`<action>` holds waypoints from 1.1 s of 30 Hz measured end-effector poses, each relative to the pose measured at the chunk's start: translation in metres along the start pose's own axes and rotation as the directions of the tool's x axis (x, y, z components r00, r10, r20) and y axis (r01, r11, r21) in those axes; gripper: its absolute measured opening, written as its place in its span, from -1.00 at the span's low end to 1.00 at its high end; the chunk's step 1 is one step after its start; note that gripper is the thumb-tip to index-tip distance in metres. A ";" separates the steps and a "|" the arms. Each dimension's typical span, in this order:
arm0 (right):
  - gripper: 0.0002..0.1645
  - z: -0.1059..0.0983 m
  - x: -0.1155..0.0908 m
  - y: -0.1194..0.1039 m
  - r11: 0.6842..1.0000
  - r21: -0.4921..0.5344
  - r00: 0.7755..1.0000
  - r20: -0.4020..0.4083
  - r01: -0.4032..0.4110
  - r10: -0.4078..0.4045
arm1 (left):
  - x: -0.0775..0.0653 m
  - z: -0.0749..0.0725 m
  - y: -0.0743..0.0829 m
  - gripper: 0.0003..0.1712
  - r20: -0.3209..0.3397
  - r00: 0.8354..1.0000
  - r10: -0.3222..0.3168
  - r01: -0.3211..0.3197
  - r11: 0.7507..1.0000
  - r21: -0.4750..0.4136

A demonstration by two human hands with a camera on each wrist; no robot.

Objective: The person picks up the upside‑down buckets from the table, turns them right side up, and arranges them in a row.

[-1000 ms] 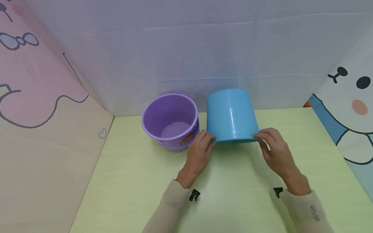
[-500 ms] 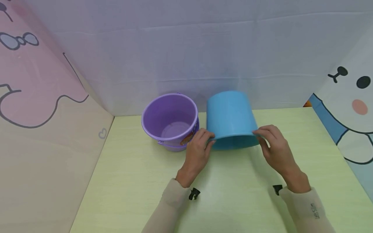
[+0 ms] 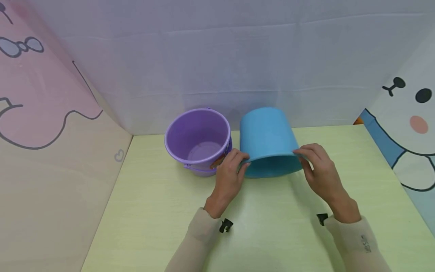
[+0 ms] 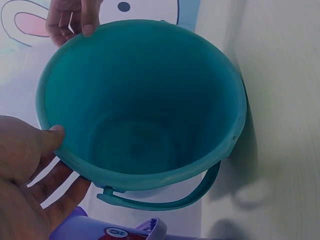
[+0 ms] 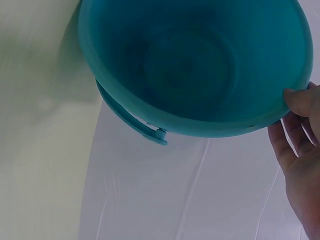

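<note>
Blue plastic bucket (image 3: 268, 141), centre-right of the head view, hangs tipped mouth-toward-camera above the counter (image 3: 153, 211), because the left hand (image 3: 228, 177) and right hand (image 3: 319, 174) each pinch its rim on opposite sides, just beside the upright purple bucket (image 3: 198, 139).

We find the purple bucket (image 3: 198, 139) standing just beside the left hand (image 3: 228, 180), closing off passage on that side, while the tilted blue bucket (image 3: 268, 139) fills the span between both hands. The white back wall (image 3: 238, 68) rises close behind both buckets. Open green tabletop (image 3: 278, 226) lies in front, toward the person, and right of the right hand (image 3: 321, 177).
</note>
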State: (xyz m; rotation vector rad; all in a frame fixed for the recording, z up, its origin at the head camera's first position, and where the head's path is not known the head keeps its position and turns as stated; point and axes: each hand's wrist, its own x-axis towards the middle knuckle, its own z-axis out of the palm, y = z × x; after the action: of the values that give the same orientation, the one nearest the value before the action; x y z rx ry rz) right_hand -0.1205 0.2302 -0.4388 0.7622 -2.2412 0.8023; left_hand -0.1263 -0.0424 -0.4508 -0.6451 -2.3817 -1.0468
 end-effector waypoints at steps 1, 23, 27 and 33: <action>-0.51 0.001 0.000 0.000 1.000 0.001 1.000 -0.008 0.001 -0.001 | 0.000 0.000 0.000 -0.77 0.000 1.000 -0.001 0.001 1.000 -0.001; -0.72 0.001 0.001 0.002 1.000 0.002 1.000 0.012 0.003 -0.003 | 0.000 -0.002 -0.003 -0.79 -0.023 1.000 0.010 -0.010 1.000 -0.025; -0.56 0.005 0.001 0.002 0.999 0.034 0.999 -0.039 0.002 0.000 | 0.000 -0.002 -0.004 -0.79 -0.026 1.000 0.007 -0.008 0.999 -0.033; -0.42 0.009 -0.007 0.003 0.994 0.057 0.992 -0.079 -0.098 0.102 | 0.000 -0.002 -0.005 -0.79 -0.026 1.000 -0.003 0.002 0.999 -0.049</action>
State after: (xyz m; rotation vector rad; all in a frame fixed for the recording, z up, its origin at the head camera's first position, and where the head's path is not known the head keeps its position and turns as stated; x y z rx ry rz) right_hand -0.1216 0.2283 -0.4504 0.6333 -2.2071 0.9271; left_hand -0.1287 -0.0470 -0.4529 -0.6416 -2.3416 -1.1111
